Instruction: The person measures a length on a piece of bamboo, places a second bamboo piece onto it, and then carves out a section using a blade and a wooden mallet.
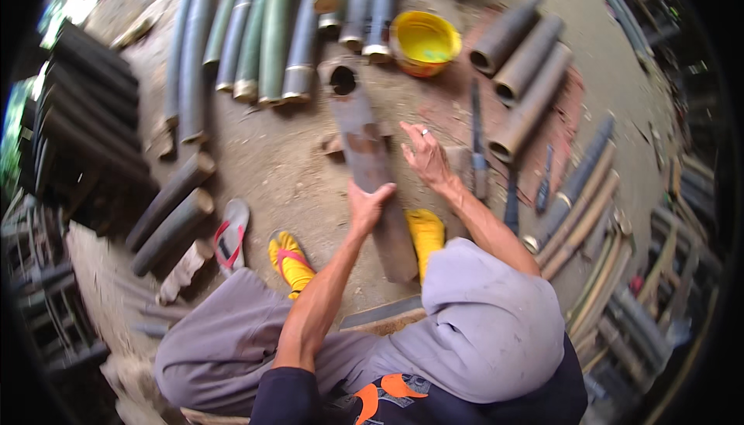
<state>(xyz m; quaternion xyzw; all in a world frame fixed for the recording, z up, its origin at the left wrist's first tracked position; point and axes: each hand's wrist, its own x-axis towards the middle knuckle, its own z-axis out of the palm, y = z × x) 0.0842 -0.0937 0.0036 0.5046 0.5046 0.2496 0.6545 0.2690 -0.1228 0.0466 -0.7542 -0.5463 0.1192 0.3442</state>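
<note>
A thick, dark brown-grey bamboo tube (364,146) lies lengthwise between my feet, its open end facing away from me. Patches of its surface look paler, and a small block (333,144) shows by its far half. My left hand (367,206) grips the tube around its middle, thumb across the top. To the right of the tube, my right hand (426,158) hovers apart from it, fingers loosely bent and separated, a ring on one. Nothing shows in that hand. The tube's near end is close to my yellow-socked right foot (425,240).
Green bamboo poles (277,37) lie side by side at the back, next to a yellow bucket (425,41). Cut tubes (533,99) and long-handled tools (477,138) rest at right. At left are more tubes (174,200), a loose sandal (231,235) and a dark stack (93,115).
</note>
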